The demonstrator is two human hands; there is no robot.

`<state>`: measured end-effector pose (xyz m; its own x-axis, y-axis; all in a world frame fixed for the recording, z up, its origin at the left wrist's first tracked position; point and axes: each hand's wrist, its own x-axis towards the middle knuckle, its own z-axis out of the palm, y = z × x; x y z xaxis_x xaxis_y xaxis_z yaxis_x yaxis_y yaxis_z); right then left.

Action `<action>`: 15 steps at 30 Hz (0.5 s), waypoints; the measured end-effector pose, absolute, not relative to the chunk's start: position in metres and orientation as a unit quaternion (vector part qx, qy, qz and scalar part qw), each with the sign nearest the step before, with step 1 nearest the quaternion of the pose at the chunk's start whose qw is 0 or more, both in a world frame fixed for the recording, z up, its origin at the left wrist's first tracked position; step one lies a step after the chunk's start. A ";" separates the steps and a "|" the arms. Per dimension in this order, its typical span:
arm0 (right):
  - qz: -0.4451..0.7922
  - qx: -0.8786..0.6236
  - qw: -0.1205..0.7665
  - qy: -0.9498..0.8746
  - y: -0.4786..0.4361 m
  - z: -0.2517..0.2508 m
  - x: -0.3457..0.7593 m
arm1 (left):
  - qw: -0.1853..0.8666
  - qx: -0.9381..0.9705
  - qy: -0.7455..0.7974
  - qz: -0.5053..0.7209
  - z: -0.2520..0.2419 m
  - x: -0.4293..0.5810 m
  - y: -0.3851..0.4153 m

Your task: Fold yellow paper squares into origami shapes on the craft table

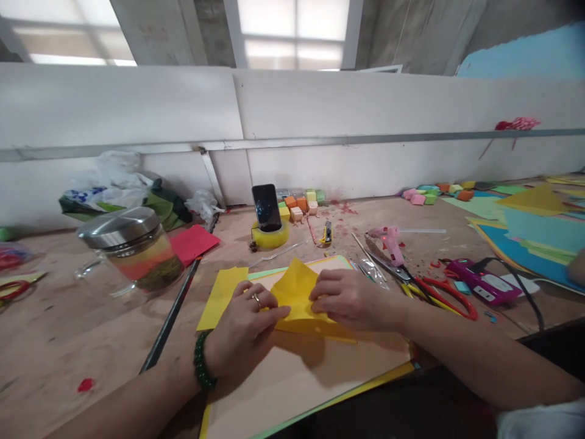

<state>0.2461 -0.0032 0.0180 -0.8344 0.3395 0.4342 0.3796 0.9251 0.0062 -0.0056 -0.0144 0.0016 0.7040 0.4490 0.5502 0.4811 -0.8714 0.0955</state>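
Between my two hands a yellow sheet of paper [296, 288] is partly folded, its pointed corner standing up at the back. My left hand [249, 323] wears a ring and a green bead bracelet; its thumb and fingers pinch the paper's left side. On the right side my right hand [345, 299] has its curled fingers closed on the same paper. Underneath lies a stack of coloured sheets [292, 390], a pale pink one on top. More yellow paper [223, 297] rests beside my left hand.
Orange-handled scissors [450, 299], a pink glue gun [390, 244] and a purple power strip [484, 281] lie to the right. At left stands a glass tea jug [137, 253] near red paper [194, 242]. A phone [267, 208] leans on a tape roll [270, 236]; a box cutter [326, 233] is nearby.
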 end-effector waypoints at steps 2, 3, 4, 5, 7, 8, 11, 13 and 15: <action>-0.020 -0.168 0.153 -0.974 -0.004 0.014 0.243 | 0.015 -0.941 -0.251 -0.228 0.005 -0.003 -0.021; -0.006 -0.172 0.126 -0.977 -0.005 0.013 0.242 | 0.002 -0.948 -0.255 -0.190 0.007 -0.002 -0.024; 0.012 -0.180 0.106 -0.978 -0.006 0.013 0.241 | -0.017 -0.953 -0.260 -0.153 0.010 -0.001 -0.026; 0.036 -0.186 0.092 -0.978 -0.007 0.013 0.241 | -0.032 -0.955 -0.269 -0.121 0.012 -0.001 -0.028; 0.102 -0.199 0.082 -0.971 -0.007 0.015 0.241 | -0.054 -0.956 -0.280 -0.070 0.016 0.000 -0.031; 0.142 -0.205 0.081 -0.965 -0.006 0.016 0.242 | -0.060 -0.956 -0.283 -0.050 0.018 0.001 -0.033; 0.271 -0.226 0.077 -0.933 0.004 0.017 0.247 | -0.065 -0.955 -0.290 -0.004 0.022 0.001 -0.037; 0.350 -0.239 0.088 -0.902 0.012 0.012 0.249 | -0.067 -0.952 -0.297 0.022 0.023 0.000 -0.040; 0.418 -0.260 0.120 -0.862 0.018 0.005 0.249 | -0.071 -0.951 -0.299 0.044 0.024 0.000 -0.043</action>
<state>0.2490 0.0180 0.0053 -0.8359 0.5487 -0.0100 0.3473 0.5149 -0.7838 0.0002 -0.0430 0.0239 0.8175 0.5621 -0.1255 0.5746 -0.8111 0.1092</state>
